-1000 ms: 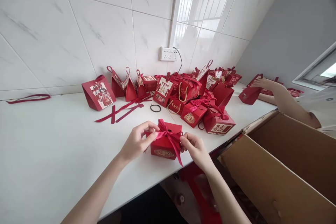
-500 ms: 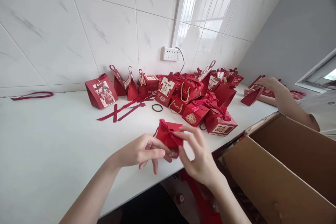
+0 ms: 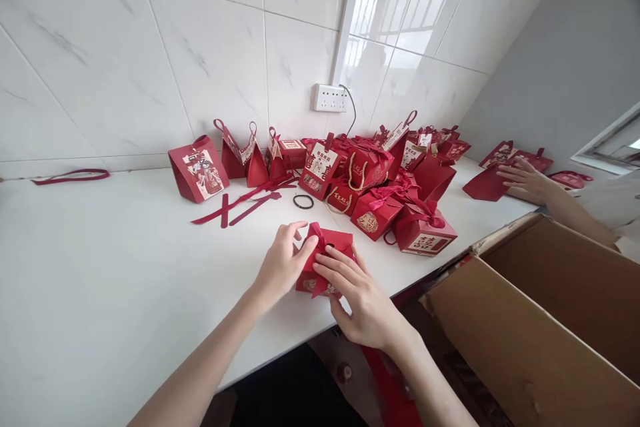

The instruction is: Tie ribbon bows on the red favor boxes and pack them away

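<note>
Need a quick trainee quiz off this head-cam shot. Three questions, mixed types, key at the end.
1. Multiple choice: where is the black ring?
A) on the white table
B) inside the cardboard box
C) on top of the wall socket
2. True or false: the left hand and right hand are at two different boxes.
3. Fill in: the red box at the person's hands carries a bow of ____.

Key: 1 A; 2 false, both are at the same one; 3 ribbon.
</note>
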The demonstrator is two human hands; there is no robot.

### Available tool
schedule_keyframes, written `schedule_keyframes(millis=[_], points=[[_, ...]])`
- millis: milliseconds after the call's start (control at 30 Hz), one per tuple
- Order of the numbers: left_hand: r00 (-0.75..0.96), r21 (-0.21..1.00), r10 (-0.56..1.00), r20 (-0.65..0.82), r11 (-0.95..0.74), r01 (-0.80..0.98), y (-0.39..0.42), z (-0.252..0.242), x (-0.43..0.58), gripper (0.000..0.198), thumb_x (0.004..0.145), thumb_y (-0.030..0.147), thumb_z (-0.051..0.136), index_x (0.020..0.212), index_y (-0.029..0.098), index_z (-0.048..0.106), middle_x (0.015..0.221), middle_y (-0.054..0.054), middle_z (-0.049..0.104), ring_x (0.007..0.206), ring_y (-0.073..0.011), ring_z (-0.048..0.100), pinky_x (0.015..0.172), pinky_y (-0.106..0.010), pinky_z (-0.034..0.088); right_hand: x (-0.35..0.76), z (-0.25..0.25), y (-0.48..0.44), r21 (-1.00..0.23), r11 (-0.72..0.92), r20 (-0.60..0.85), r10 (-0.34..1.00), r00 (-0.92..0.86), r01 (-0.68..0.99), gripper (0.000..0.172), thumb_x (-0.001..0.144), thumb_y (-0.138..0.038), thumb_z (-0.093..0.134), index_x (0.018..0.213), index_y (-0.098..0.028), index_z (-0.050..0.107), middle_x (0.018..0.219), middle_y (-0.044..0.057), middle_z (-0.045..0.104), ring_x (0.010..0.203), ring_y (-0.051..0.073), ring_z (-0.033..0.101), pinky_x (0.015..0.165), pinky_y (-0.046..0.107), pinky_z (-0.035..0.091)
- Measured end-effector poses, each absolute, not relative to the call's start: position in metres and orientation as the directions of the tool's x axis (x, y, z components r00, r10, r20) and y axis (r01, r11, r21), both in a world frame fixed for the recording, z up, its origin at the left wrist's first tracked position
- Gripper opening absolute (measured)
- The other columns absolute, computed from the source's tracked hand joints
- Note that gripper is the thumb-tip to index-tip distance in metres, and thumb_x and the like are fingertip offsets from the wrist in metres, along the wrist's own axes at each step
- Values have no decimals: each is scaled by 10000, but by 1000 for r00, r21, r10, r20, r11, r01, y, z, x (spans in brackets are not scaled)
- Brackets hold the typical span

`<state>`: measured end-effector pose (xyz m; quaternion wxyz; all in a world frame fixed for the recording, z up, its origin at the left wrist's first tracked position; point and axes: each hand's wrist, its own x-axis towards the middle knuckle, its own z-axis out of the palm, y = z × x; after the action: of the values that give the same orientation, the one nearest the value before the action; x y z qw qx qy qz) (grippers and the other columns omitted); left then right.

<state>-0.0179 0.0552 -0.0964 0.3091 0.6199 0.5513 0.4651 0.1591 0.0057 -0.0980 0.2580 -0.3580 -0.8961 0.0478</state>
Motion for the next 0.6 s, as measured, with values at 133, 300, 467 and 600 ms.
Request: schedule_keyframes(millis=[133,300,467,600], points=[[-33,900,964,264,-234,367,65,-97,-12,452,709,539,578,999,198,644,923,-65,596,724,-185,585,727,-338,499,156,-92,4,-324,727,425,684,-593,606,572,718,-106,435,1287,-150,482,1312,100,530,1335,252,341,1123,558,141],[-79,944,985,156,-125,307,77,-91,-8,487,624,639,595,829,197,601,775,-46,643,676,-221,607,614,-325,491,153,-94,7,-342,712,427,699,-573,613,525,788,-219,429,1312,-204,457,1328,35,524,1345,200,325,1153,461,-11],[-111,950,977,182,-146,276,70,-94,-6,397,664,579,598,788,211,513,573,32,538,544,-163,547,531,-262,456,159,-97,7,-358,748,440,663,-606,558,560,808,-273,435,1362,-207,393,1372,28,478,1360,198,291,1158,427,15],[-55,987,992,116,-109,116,62,-93,-9,332,701,498,605,790,199,494,621,28,542,554,-131,522,496,-219,407,170,-102,9,-474,733,652,665,-365,487,472,800,-263,450,1261,-160,460,1311,126,499,1253,243,428,1061,414,319]])
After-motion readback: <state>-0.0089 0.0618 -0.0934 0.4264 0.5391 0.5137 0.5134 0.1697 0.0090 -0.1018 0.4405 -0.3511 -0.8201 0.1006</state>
